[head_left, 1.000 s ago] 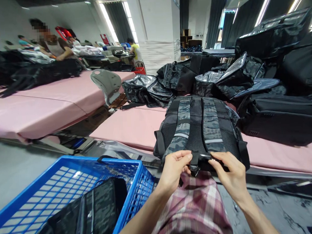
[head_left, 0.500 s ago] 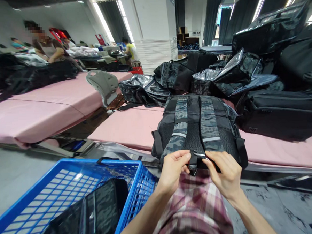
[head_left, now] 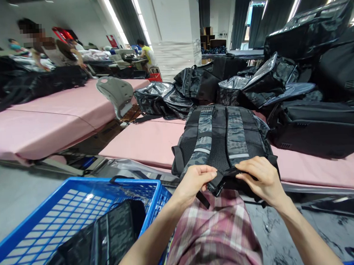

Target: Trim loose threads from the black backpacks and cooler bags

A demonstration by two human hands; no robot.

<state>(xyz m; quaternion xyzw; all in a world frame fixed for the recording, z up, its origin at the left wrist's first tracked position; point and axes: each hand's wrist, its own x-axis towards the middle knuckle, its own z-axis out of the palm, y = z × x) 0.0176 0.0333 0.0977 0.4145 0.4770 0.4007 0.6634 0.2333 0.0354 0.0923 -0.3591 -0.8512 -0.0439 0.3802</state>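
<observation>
Two hands work at the near edge of the camouflage backpack (head_left: pixel 220 146), which lies on the table (head_left: pixel 148 144) directly in front of you with its shoulder straps (head_left: pixel 205 133) facing up. Your left hand (head_left: pixel 194 183) is closed in a pinch, thumb against fingers, on a black buckle (head_left: pixel 217 184); a loose webbing end (head_left: pixel 202 199) hangs below it. Your right hand (head_left: pixel 262 179) is narrowed to a pinch on a black strap (head_left: pixel 231 172), which spans the short gap between both hands. Note that the exact form of the buckle is too dark to make out. Each shoulder strap carries a pale band across it, and dark mesh shows between the two. Your plaid garment (head_left: pixel 212 233) is just below the buckle. To your left, below table height, stands the blue basket (head_left: pixel 138 182), holding a dark camouflage bag (head_left: pixel 117 234). Behind the backpack, refer to the open bag (head_left: pixel 163 97) with silver lining; at right, a black bag (head_left: pixel 319 133) rests on the same pink surface. A grey chair (head_left: pixel 115 94) stands between your table and a second pink table (head_left: pixel 46 123), where a co-worker (head_left: pixel 54 54) stands at dark bags (head_left: pixel 55 81).
</observation>
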